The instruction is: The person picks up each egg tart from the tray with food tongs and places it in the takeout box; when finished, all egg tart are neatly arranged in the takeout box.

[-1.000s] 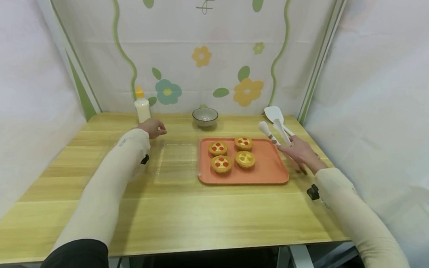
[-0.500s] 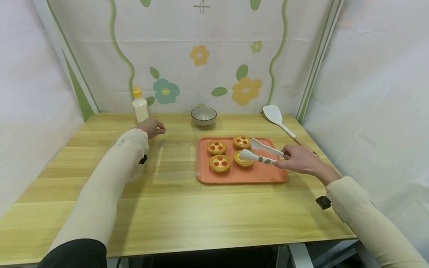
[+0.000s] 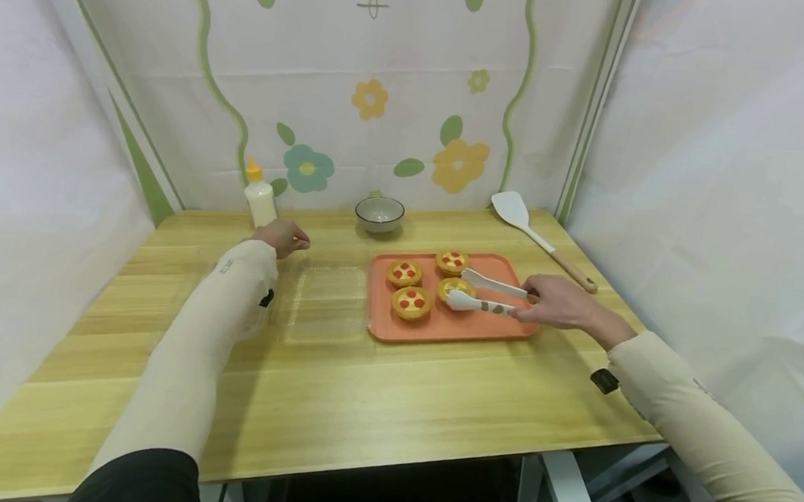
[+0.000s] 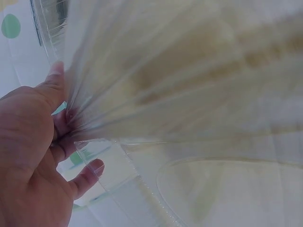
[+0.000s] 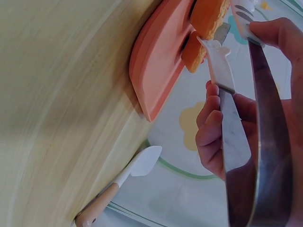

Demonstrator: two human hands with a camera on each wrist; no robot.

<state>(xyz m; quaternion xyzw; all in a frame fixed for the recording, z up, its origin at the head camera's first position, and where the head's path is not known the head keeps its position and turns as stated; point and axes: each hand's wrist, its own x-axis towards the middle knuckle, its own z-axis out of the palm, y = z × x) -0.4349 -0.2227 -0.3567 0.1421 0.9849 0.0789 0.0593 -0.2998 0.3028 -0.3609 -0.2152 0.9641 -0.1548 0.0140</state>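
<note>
My left hand (image 3: 281, 238) pinches the edge of a clear plastic lid (image 4: 189, 61), and the box (image 3: 327, 300) of the same clear plastic lies opened flat on the table. In my right hand (image 3: 559, 301) is a pair of tongs (image 3: 497, 307) with metal arms (image 5: 236, 142) and white tips. Those tips stand on either side of the tart with a yellow topping (image 3: 453, 285); whether they touch it I cannot tell. Three tarts with red spots, one of them the front-left tart (image 3: 411, 303), sit beside it on the orange tray (image 3: 487, 327).
A white spatula (image 3: 511, 210) with a wooden handle lies right of the tray. A grey bowl (image 3: 379, 216) stands at the back. Behind my left hand is a squeeze bottle (image 3: 261, 202) with a yellow nozzle. A printed cloth (image 3: 412, 62) closes off the back.
My right hand has brought the tongs from beside the spatula leftward and down over the tray, to the yellow-topped tart. My left hand keeps its place.
</note>
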